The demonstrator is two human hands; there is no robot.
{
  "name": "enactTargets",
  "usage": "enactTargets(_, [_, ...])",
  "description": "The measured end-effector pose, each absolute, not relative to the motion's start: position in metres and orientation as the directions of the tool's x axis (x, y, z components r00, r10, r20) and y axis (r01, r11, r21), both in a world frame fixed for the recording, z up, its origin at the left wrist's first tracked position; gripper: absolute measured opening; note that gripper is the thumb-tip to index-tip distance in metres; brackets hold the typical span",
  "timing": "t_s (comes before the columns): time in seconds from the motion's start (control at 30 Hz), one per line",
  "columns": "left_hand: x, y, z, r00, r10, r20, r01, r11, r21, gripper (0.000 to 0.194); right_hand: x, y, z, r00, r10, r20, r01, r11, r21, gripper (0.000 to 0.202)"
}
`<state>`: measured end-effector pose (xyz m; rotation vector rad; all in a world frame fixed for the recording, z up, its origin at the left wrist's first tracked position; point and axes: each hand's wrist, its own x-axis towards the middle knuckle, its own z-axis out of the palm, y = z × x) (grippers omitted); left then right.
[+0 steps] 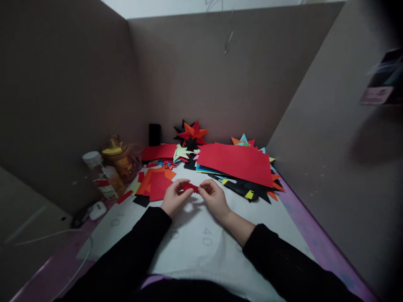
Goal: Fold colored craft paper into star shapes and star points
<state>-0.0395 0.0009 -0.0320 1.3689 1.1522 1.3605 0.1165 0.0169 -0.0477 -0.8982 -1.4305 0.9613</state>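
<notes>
left hand (177, 195) and right hand (214, 199) pinch 1 small red paper (190, 187), seemingly folded, above the white sheet (223, 262)

The pinched red piece (189, 186) is matt paper.

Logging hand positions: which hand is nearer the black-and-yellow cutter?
Right. The right hand is close by, at the cutter's near left side; the left hand is farther left.
</notes>
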Motion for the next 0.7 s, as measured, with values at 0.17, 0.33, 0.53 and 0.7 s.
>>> enactTargets(0.17, [-0.041,-0.002,-0.027,-0.060,0.979,0.194,0.213,-0.177,0.961,0.024,0.117,0.015,-0.049,-0.158,0.916,0.369,-0.015,0.372,-0.928,0.005])
enactTargets(0.33, [-0.044,-0.003,-0.025,-0.091,0.958,0.273,0.241,-0.245,0.939,0.030,0.117,0.015,-0.050,-0.170,0.908,0.382,-0.057,0.378,-0.924,0.005])
enactTargets(0.53, [-0.051,-0.004,-0.026,-0.060,0.954,0.292,0.305,-0.261,0.916,0.020,0.119,0.016,-0.052,-0.179,0.880,0.440,0.039,0.453,-0.890,0.008])
enactTargets(0.7, [-0.053,-0.003,-0.023,-0.035,0.960,0.279,0.378,-0.246,0.892,0.018,0.120,0.018,-0.054,-0.196,0.870,0.453,0.065,0.472,-0.879,0.011])
